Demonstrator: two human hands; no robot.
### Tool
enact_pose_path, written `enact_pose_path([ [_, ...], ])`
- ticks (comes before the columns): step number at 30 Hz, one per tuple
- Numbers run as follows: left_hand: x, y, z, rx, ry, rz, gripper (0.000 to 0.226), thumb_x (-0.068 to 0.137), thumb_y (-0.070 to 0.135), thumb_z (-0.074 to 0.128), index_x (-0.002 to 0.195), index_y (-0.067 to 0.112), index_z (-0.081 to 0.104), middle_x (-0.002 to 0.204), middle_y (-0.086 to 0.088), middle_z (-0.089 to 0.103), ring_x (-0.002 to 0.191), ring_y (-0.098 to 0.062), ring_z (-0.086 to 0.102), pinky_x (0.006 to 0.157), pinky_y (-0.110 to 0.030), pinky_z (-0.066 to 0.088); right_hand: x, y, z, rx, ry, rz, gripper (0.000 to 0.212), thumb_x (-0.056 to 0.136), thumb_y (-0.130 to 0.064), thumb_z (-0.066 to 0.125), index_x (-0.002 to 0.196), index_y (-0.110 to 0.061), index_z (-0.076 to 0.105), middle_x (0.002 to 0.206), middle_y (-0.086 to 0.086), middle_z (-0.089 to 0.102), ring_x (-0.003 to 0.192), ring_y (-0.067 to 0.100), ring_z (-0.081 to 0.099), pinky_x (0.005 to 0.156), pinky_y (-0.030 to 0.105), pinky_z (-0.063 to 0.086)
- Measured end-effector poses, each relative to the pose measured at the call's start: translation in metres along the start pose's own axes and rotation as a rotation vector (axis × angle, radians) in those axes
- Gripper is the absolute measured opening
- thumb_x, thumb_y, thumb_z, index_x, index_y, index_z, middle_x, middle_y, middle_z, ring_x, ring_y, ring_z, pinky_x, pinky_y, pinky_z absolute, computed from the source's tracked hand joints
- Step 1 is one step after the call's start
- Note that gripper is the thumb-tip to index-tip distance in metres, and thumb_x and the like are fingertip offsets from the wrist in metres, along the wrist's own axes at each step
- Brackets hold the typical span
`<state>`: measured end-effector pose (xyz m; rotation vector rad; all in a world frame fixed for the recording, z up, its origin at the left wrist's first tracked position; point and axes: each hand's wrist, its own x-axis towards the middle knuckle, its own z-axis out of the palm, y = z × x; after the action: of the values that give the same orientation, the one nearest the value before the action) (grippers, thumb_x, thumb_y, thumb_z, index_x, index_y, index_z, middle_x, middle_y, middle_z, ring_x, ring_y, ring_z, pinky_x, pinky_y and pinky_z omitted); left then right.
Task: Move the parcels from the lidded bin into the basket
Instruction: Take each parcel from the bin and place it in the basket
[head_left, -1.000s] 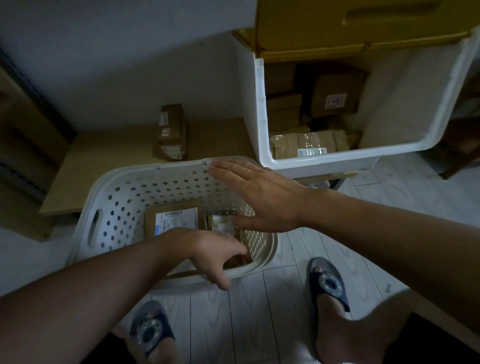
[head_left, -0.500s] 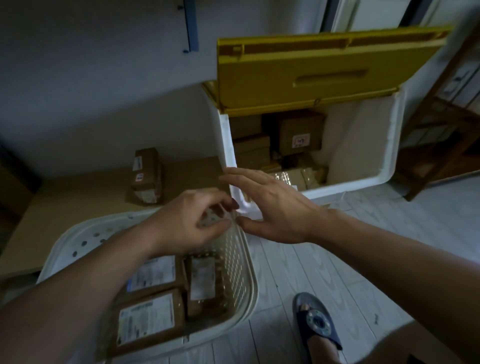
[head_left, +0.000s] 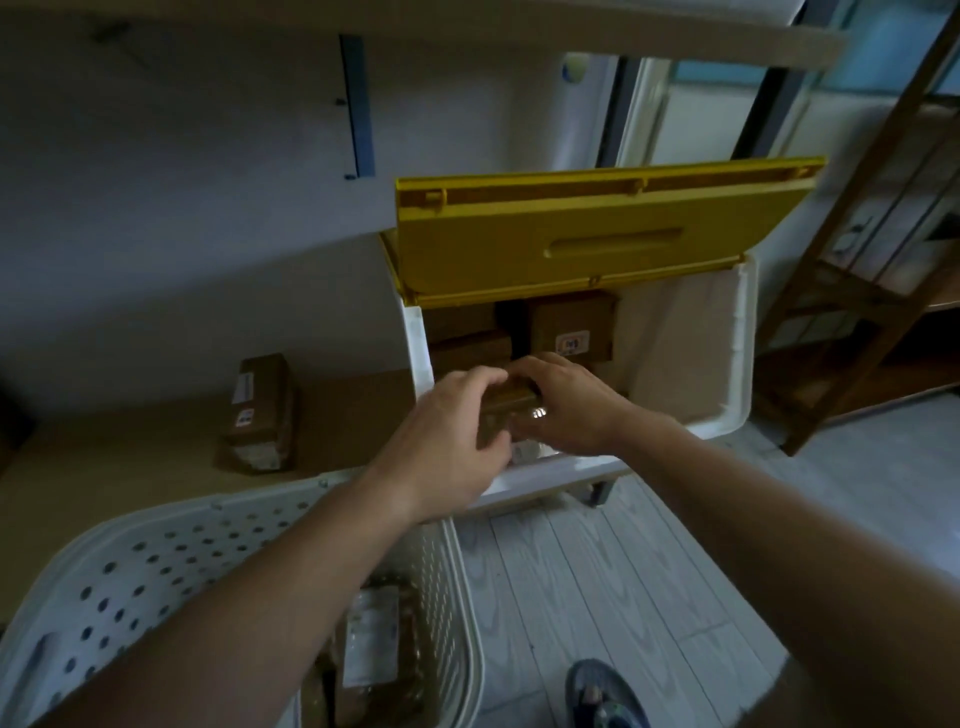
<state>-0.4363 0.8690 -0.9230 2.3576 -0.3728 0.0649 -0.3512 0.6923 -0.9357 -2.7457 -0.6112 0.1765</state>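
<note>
- The left hand (head_left: 447, 421), which a second ago had reached down into the basket (head_left: 462, 597) among the parcels there, rose out of it and crossed into the open lidded bin (head_left: 737, 364).
- The right hand (head_left: 566, 405), flat and spread over the basket's far rim a second ago, moved forward over the bin's front wall.
- Both hands closed on one brown parcel (head_left: 506, 408) just inside the bin's front wall; half a second ago they held nothing and hung short of the bin.
- The left fingers curled round the parcel's near end, the right hand's over its far end.
</note>
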Motion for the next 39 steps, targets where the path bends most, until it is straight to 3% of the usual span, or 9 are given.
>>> enact_pose_path([
  [3,0.025,0.011,0.027,-0.063,-0.161,-0.359,0.077,0.095,0.04,0.059,0.158,0.023,0.018,0.156,-0.009,0.033,0.136,-0.032,0.045,0.11,-0.048,0.043,0.018,0.025,0.001,0.059,0.018,0.202,0.069,0.089,-0.042,0.071,0.149,-0.024,0.042,0.142,0.008,0.052,0.129,0.028,0.05,0.106,0.042,0.044],
  [8,0.067,0.017,0.055,-0.329,0.166,-0.673,0.075,0.096,0.036,0.059,0.155,0.016,0.018,0.162,-0.015,0.018,0.145,-0.038,0.029,0.112,-0.05,0.038,0.041,0.07,0.022,0.353,-0.013,0.398,0.049,0.088,-0.046,0.069,0.132,-0.028,0.056,0.123,0.002,0.065,0.114,0.024,0.061,0.102,0.048,0.051],
  [11,0.085,0.002,0.063,-0.573,0.233,-0.801,0.082,0.098,0.026,0.057,0.159,0.007,0.006,0.159,-0.016,0.03,0.135,-0.033,0.043,0.094,-0.037,0.042,0.047,0.079,0.025,0.496,-0.059,0.419,0.028,0.095,-0.033,0.066,0.12,-0.024,0.058,0.113,0.001,0.065,0.104,0.021,0.062,0.102,0.042,0.049],
  [14,0.093,-0.011,0.068,-0.642,0.268,-0.904,0.073,0.096,0.023,0.057,0.155,0.002,0.02,0.147,-0.016,0.044,0.117,-0.031,0.049,0.085,-0.034,0.036,0.055,0.085,0.029,0.572,-0.064,0.558,0.04,0.095,-0.038,0.066,0.127,-0.015,0.057,0.121,0.009,0.065,0.111,0.027,0.062,0.106,0.043,0.047],
  [18,0.098,-0.013,0.074,-0.584,0.232,-0.923,0.074,0.092,0.03,0.059,0.154,0.006,0.026,0.151,-0.017,0.04,0.13,-0.035,0.046,0.091,-0.04,0.04,0.065,0.09,0.037,0.592,-0.09,0.641,0.047,0.094,-0.048,0.063,0.123,-0.012,0.061,0.12,0.012,0.067,0.112,0.031,0.064,0.106,0.047,0.049],
  [23,0.092,-0.014,0.071,-0.697,0.223,-0.892,0.071,0.088,0.041,0.058,0.149,0.011,0.038,0.145,-0.014,0.047,0.127,-0.036,0.048,0.1,-0.044,0.042,0.061,0.093,0.03,0.739,0.011,0.657,0.027,0.096,-0.029,0.062,0.118,-0.015,0.058,0.106,0.012,0.068,0.1,0.031,0.067,0.097,0.048,0.055],
  [28,0.089,-0.001,0.065,-0.861,0.198,-0.78,0.054,0.094,0.04,0.056,0.141,0.015,0.045,0.14,-0.012,0.049,0.125,-0.029,0.044,0.094,-0.042,0.031,0.045,0.087,0.011,0.924,0.065,0.707,0.009,0.103,-0.02,0.054,0.102,-0.012,0.057,0.09,0.012,0.063,0.08,0.027,0.064,0.071,0.037,0.055],
  [35,0.075,0.005,0.056,-0.94,0.239,-0.742,0.047,0.093,0.045,0.055,0.134,0.021,0.051,0.137,-0.012,0.052,0.127,-0.031,0.048,0.111,-0.05,0.037,0.026,0.083,-0.012,1.143,-0.006,0.743,0.024,0.093,-0.036,0.056,0.106,-0.016,0.058,0.097,0.011,0.063,0.085,0.026,0.061,0.075,0.033,0.048],
  [39,0.07,0.017,0.049,-0.902,0.304,-0.604,0.043,0.098,0.038,0.053,0.136,0.019,0.054,0.131,-0.004,0.055,0.123,-0.023,0.048,0.098,-0.039,0.037,0.013,0.089,-0.021,1.171,-0.07,0.718,0.035,0.092,-0.037,0.062,0.117,-0.011,0.06,0.101,0.012,0.066,0.09,0.028,0.065,0.079,0.037,0.053],
])
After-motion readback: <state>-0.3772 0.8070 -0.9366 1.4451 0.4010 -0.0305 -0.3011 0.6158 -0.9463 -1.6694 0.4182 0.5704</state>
